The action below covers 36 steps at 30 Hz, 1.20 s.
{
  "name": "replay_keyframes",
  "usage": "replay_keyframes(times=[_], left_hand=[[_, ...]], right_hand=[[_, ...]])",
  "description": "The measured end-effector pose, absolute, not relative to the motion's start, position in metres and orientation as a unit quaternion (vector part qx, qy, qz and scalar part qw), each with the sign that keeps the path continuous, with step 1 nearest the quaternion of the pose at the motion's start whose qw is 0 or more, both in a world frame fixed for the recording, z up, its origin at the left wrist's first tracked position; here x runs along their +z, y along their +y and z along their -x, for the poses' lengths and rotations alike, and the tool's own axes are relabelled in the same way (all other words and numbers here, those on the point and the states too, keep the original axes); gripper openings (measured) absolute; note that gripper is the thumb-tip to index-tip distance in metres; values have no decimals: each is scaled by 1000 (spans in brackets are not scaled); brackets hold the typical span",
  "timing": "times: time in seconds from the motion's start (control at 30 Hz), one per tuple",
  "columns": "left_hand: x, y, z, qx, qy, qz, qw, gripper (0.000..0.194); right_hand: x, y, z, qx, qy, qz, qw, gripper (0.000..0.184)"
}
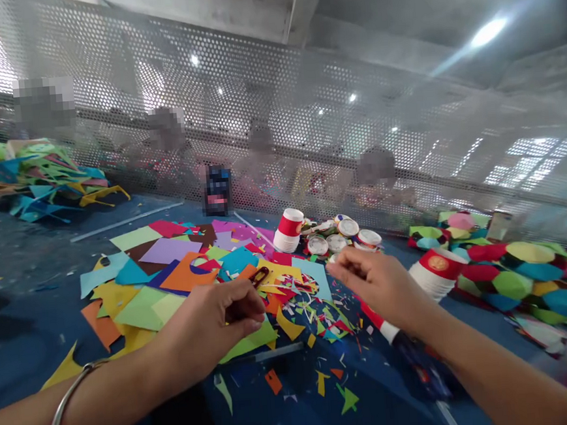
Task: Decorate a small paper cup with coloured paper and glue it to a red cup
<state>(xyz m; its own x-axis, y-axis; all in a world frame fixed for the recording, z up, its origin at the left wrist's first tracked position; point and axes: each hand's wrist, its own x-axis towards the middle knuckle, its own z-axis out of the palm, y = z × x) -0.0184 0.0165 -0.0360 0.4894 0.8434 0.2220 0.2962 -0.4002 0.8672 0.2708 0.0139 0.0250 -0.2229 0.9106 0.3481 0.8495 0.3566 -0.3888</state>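
Observation:
My left hand (pixel 213 323) is closed on a pair of scissors (pixel 259 276) with a dark red handle, held over a heap of coloured paper scraps (pixel 300 303). A metal bangle sits on that wrist. My right hand (pixel 377 283) hovers just right of the scraps with its fingertips pinched together; whatever they hold is too small to make out. Beneath the right forearm lies a stack of red and white paper cups (pixel 435 272) on its side.
Coloured paper sheets (pixel 164 261) cover the blue table (pixel 23 338). An upturned red cup (pixel 289 230) and several cup lids (pixel 344 237) stand behind. Finished paper pieces pile up right (pixel 514 273) and far left (pixel 30 180). People sit behind a perforated screen (pixel 256 110).

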Motion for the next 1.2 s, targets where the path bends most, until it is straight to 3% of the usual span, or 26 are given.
replay_keyframes(times=[0.17, 0.33, 0.6, 0.97, 1.2], left_hand=[[-30, 17, 18, 345, 373, -763, 400, 10], [-22, 22, 29, 345, 385, -764, 387, 17], [-15, 12, 39, 159, 395, -863, 273, 22], [-14, 14, 37, 165, 381, -885, 213, 15], [-7, 21, 47, 200, 438, -862, 161, 15]], right_hand=[[14, -20, -242, 140, -810, 533, 200, 24], [-2, -29, -237, 136, -835, 511, 155, 14], [-15, -28, -242, 136, -844, 499, 142, 10], [-23, -27, -238, 106, -874, 469, 69, 10], [-3, -31, -262, 33, -840, 529, 116, 14]])
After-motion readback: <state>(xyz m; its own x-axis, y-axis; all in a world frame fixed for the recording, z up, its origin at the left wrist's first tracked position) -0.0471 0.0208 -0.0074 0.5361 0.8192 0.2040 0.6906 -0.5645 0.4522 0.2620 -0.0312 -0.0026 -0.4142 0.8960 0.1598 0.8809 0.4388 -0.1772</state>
